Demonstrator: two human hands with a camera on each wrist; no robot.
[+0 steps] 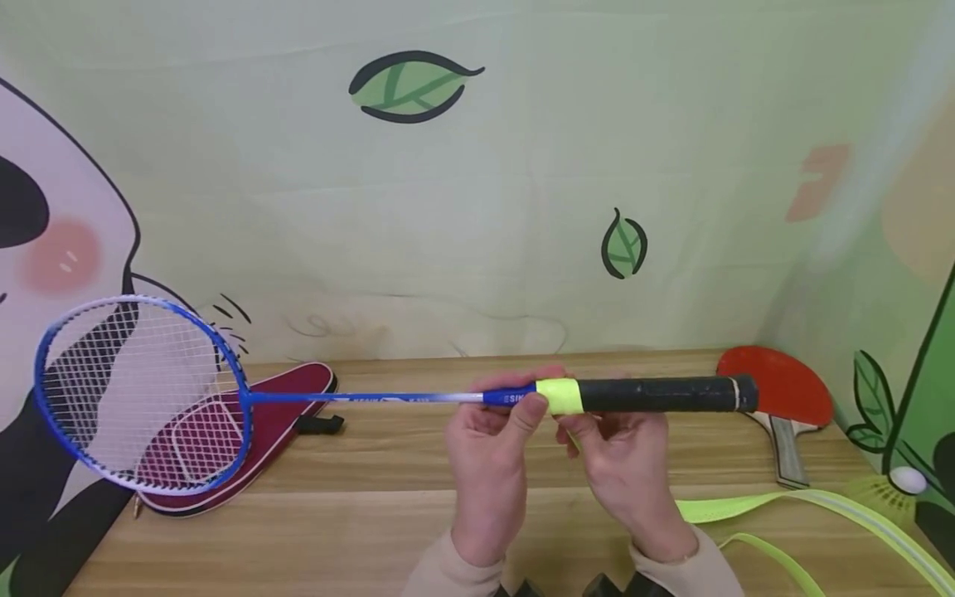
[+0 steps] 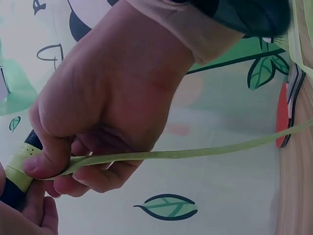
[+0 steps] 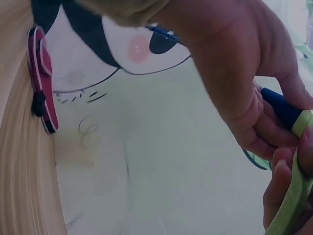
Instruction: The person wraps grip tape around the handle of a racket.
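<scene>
A blue and white badminton racket is held level above the table, strung head to the left and black handle to the right. My left hand grips it at the blue cone, thumb in front and fingers behind. Fluorescent yellow-green grip tape is wrapped round the top of the handle. My right hand pinches the tape's loose strip between thumb and fingers, just below the wrapped part. In the right wrist view the left hand shows large, with the strip at lower right.
A maroon racket cover with a black strap lies on the wooden table at left. Back right are a red table tennis bat and a yellow shuttlecock. The strip's slack loops across the right front. A printed cloth hangs behind.
</scene>
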